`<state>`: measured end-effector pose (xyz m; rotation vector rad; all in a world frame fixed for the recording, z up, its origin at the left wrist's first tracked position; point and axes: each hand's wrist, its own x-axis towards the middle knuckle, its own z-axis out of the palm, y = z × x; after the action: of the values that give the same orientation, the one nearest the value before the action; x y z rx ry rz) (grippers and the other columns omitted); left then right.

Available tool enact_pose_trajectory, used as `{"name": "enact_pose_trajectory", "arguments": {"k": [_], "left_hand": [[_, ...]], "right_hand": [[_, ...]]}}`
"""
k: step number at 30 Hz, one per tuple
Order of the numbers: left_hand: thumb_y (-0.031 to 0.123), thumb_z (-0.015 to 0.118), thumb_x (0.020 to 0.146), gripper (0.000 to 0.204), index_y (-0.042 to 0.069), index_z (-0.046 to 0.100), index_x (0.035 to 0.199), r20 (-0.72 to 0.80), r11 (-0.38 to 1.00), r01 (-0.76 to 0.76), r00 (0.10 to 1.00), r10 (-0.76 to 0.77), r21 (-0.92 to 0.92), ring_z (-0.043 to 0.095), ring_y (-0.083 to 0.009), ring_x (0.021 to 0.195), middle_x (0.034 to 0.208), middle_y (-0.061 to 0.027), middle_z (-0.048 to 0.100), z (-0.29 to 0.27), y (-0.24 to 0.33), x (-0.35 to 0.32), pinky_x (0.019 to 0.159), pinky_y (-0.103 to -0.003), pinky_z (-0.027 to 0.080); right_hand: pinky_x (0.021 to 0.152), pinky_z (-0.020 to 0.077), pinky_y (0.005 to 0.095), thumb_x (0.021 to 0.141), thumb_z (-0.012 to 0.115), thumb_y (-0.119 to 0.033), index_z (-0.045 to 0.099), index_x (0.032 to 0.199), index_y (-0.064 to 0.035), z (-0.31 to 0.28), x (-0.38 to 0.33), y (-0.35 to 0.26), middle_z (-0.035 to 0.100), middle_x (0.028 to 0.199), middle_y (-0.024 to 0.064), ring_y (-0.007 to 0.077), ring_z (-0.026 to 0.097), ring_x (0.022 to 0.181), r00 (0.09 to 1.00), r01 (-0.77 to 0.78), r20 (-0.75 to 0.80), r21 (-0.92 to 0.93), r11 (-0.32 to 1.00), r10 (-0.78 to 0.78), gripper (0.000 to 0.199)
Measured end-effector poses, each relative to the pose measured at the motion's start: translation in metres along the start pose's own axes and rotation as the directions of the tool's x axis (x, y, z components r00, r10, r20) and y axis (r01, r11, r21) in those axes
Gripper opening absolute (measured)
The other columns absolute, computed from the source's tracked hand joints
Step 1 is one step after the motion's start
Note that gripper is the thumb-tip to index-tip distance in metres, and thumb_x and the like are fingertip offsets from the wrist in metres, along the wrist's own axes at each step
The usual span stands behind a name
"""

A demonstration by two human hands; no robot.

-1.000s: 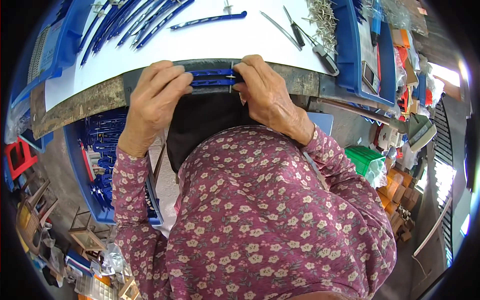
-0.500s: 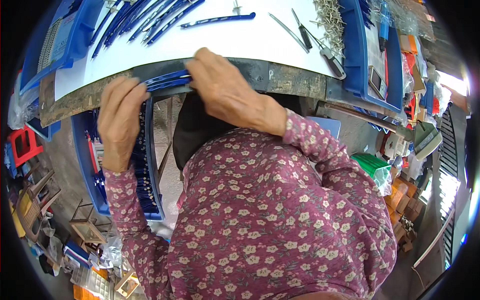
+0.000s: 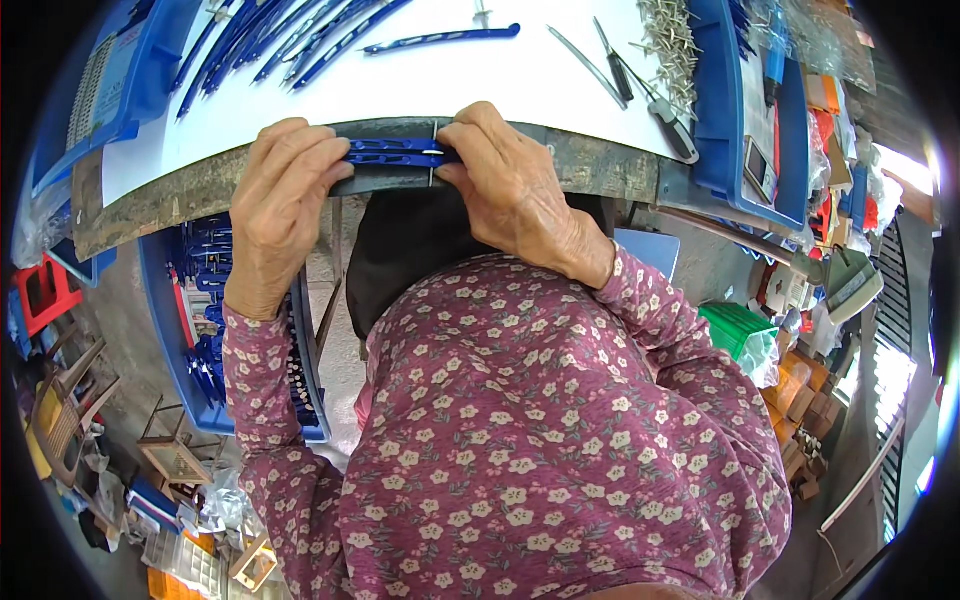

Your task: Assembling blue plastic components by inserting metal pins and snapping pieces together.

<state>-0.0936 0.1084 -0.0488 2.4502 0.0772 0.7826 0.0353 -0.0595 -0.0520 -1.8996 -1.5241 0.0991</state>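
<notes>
Close to the table's front edge (image 3: 600, 165), my two hands hold a pair of long blue slotted strips (image 3: 395, 152) level between them. My left hand (image 3: 280, 205) pinches their left end, with the fingers curled over it. Around the right end, the fingers and thumb of my right hand (image 3: 515, 190) are closed. A thin silvery metal pin (image 3: 434, 130) stands across the strips beside my right fingertips. Beyond them, a single blue strip (image 3: 440, 40) lies on the white sheet (image 3: 480, 80), right of a pile of similar strips (image 3: 265, 45).
Silvery metal pins (image 3: 665, 50) are heaped at the back right, near a dark-handled screwdriver (image 3: 672, 130) and a slim metal tool (image 3: 590, 65). Blue bins stand left (image 3: 150, 95) and right (image 3: 715, 110). Below the table, another blue bin (image 3: 318, 400) holds blue parts.
Both hands have moved right with the blue strips. My right hand now grips their right end lower down, and the metal pin across the strips has come into sight.
</notes>
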Motion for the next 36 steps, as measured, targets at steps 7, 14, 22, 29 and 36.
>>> {"name": "enact_pose_trajectory", "arguments": {"k": [7,14,22,29,36], "left_hand": [[-0.005,0.065,0.065,0.021,-0.001,0.060,0.085,0.007,0.996,0.070,0.997,-0.071,0.048,0.055,-0.0253,0.083,0.084,-0.0091,0.058,-0.020,-0.009,-0.005,0.070,-0.032,0.045],[-0.006,0.062,0.069,0.024,0.001,0.061,0.092,0.047,0.990,0.116,0.992,-0.121,0.084,0.055,-0.0231,0.088,0.091,-0.0089,0.059,-0.022,-0.003,-0.010,0.077,-0.031,0.043],[0.001,0.061,0.070,0.026,0.000,0.057,0.096,0.148,0.781,0.620,0.782,-0.606,-0.081,0.051,-0.0198,0.067,0.079,-0.0092,0.053,-0.012,0.044,-0.028,0.062,-0.027,0.041],[0.005,0.061,0.078,0.023,0.001,0.052,0.099,0.347,0.203,0.753,0.502,-0.793,-0.626,0.048,-0.0035,0.065,0.076,0.0009,0.056,0.021,0.068,-0.048,0.058,-0.016,0.038],[0.003,0.060,0.078,0.021,-0.002,0.053,0.097,0.333,0.114,0.663,0.508,-0.794,-0.740,0.052,-0.0055,0.066,0.078,-0.0028,0.058,0.040,0.078,-0.053,0.060,-0.018,0.042]], "right_hand": [[0.054,0.0431,0.0339,0.065,0.063,0.006,0.048,0.091,0.0019,0.021,0.016,-0.006,0.047,0.083,0.0129,0.0286,0.053,0.066,0.997,0.059,-0.050,0.045,0.997,-0.056,0.030],[0.055,0.0431,0.0331,0.065,0.062,0.006,0.049,0.091,0.0019,0.020,0.016,-0.004,0.048,0.083,0.0129,0.0286,0.053,0.066,0.996,0.064,-0.075,0.138,0.988,-0.054,0.029],[0.060,0.0453,0.0305,0.068,0.061,0.007,0.055,0.098,-0.0008,0.011,0.021,0.010,0.051,0.092,0.0113,0.0265,0.056,0.074,0.999,0.035,0.007,0.260,0.965,-0.038,0.031],[0.064,0.0471,0.0271,0.072,0.057,0.009,0.057,0.104,-0.0039,0.015,0.018,0.014,0.052,0.098,0.0090,0.0211,0.057,0.079,0.999,0.031,-0.035,0.324,0.946,-0.021,0.035],[0.066,0.0463,0.0246,0.076,0.053,0.008,0.057,0.103,-0.0002,0.014,0.017,0.012,0.056,0.092,0.0096,0.0179,0.057,0.079,0.998,0.009,-0.058,0.414,0.910,0.016,0.028]]}}
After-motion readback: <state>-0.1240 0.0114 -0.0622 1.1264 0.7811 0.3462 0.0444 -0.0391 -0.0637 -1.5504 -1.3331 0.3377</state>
